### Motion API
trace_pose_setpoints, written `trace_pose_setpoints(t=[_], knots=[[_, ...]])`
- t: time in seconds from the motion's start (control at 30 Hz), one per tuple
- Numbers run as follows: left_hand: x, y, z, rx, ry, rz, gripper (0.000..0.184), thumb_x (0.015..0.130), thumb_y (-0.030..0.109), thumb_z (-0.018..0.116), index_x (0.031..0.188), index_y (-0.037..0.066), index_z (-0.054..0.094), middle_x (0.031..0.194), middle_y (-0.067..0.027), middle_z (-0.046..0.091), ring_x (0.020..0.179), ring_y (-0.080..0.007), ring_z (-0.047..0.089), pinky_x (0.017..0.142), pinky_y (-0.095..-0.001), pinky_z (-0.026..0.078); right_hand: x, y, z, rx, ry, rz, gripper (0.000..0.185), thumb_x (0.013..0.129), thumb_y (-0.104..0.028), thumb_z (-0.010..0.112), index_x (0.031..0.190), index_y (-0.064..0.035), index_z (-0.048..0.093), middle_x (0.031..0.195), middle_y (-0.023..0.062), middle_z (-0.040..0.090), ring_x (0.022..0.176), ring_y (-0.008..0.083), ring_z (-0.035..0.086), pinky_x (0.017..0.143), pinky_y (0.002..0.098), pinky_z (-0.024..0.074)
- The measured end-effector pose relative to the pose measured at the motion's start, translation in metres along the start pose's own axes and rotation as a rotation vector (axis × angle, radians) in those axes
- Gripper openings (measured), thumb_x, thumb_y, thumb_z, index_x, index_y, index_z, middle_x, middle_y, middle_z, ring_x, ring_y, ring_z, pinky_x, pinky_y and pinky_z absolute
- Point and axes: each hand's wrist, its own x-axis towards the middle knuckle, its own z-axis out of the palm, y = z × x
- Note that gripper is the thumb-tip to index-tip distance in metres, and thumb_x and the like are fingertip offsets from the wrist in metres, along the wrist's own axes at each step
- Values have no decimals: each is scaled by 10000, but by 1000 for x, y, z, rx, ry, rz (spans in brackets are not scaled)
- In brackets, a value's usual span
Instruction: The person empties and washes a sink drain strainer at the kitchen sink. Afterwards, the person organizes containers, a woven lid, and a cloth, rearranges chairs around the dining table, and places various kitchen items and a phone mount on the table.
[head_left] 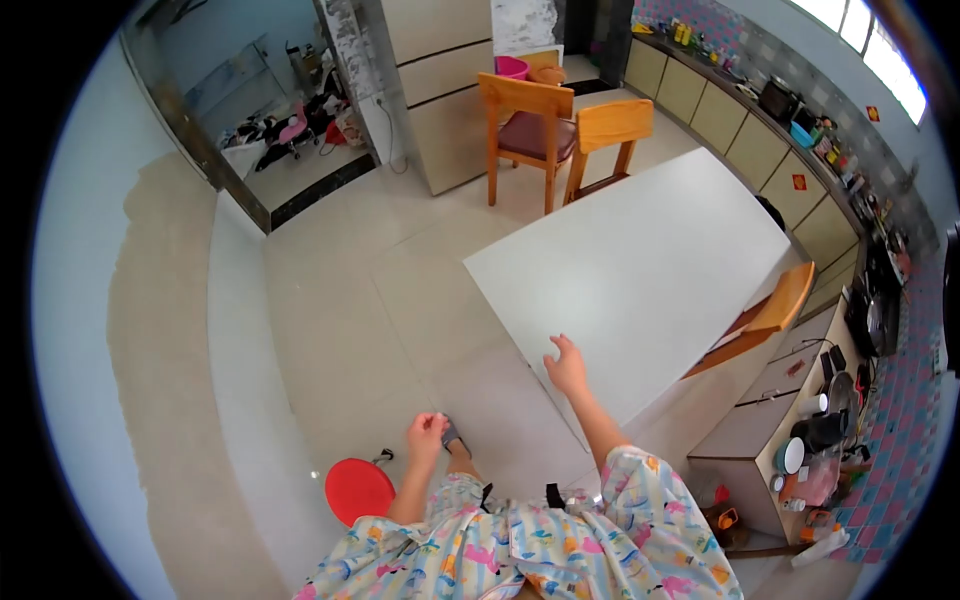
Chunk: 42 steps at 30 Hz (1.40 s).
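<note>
My left hand (427,431) is low in front of my body, above the floor (330,300), with its fingers curled together; whatever they may hold is too small to make out. My right hand (567,367) hovers over the near left part of the white table (640,270), its thumb and fingers apart and nothing between them. Below and left of my left hand stands a red round stool (359,491). One foot in a grey slipper (454,437) shows just beside that hand.
Two wooden chairs (528,97) stand beyond the table, another (785,300) at its right side. A long kitchen counter (720,80) with pots and bottles curves along the right. A tall cabinet (440,90) stands near the doorway at upper left. A pale wall (90,300) runs down the left.
</note>
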Motion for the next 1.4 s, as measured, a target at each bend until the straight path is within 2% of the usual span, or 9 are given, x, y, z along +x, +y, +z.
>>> trace_pose_setpoints(t=[0.13, 0.43, 0.63, 0.73, 0.83, 0.93, 1.0, 1.23, 1.4], knots=[[94, 32, -20, -9, -82, 37, 125, 893, 110, 569, 889, -15, 573, 798, -65, 642, 711, -111, 605, 661, -236, 496, 71, -33, 65, -191, -102, 79, 508, 744, -72, 599, 1245, -54, 517, 1345, 235, 434, 1213, 377, 437, 991, 431, 392], [285, 131, -100, -15, -172, 52, 100, 892, 87, 562, 900, -12, 571, 816, -57, 632, 753, -115, 607, 703, -247, 505, 125, -72, 153, -689, -220, 241, 511, 776, -145, 534, 1285, -108, 498, 1328, 267, 434, 1204, 388, 447, 1064, 510, 251], [394, 148, -86, -13, -255, -43, 117, 907, 112, 544, 926, 0, 573, 878, -67, 632, 788, -132, 621, 733, -260, 511, 165, -115, 121, -517, -368, 423, 356, 754, -204, 576, 1084, -90, 644, 1139, 229, 583, 1026, 355, 579, 924, 421, 443], [445, 173, -64, 18, -321, -16, 126, 910, 124, 540, 940, 7, 576, 913, -74, 632, 797, -142, 626, 736, -266, 510, 195, -104, 131, -515, -321, 423, 324, 739, -254, 615, 993, -60, 670, 1023, 206, 631, 937, 341, 613, 836, 406, 494], [500, 208, -50, 82, -344, 23, 138, 911, 129, 540, 957, 4, 578, 923, -78, 633, 802, -148, 627, 741, -269, 509, 267, -101, 148, -555, -516, 786, 447, 731, -267, 666, 1121, -54, 616, 1078, 188, 625, 1028, 342, 581, 893, 416, 466], [558, 253, -50, 189, -334, 21, 142, 914, 125, 536, 971, 2, 580, 928, -82, 634, 808, -154, 630, 745, -272, 510, 340, -126, 173, -312, -254, 711, 452, 760, -278, 662, 1129, -26, 598, 1093, 194, 621, 1039, 346, 577, 892, 415, 465], [596, 270, -46, 212, -316, 10, 138, 915, 117, 531, 973, 2, 581, 930, -84, 635, 811, -157, 631, 746, -273, 511, 402, -167, 188, -245, -183, 510, 424, 778, -248, 640, 1144, -41, 584, 1038, 224, 629, 999, 365, 591, 863, 429, 476], [730, 288, -35, 102, -240, -34, 126, 915, 110, 530, 975, 10, 578, 930, -84, 637, 808, -153, 631, 734, -270, 511, 565, -233, 269, -40, -309, 257, 404, 779, -233, 652, 1138, -62, 586, 1054, 193, 630, 992, 360, 591, 858, 421, 481], [831, 306, -34, 77, -320, -38, 134, 911, 120, 541, 987, 16, 577, 935, -87, 637, 808, -155, 630, 730, -271, 511, 620, -240, 304, -123, -205, 282, 381, 758, -209, 662, 1103, -58, 608, 1062, 185, 629, 992, 359, 591, 865, 419, 479]])
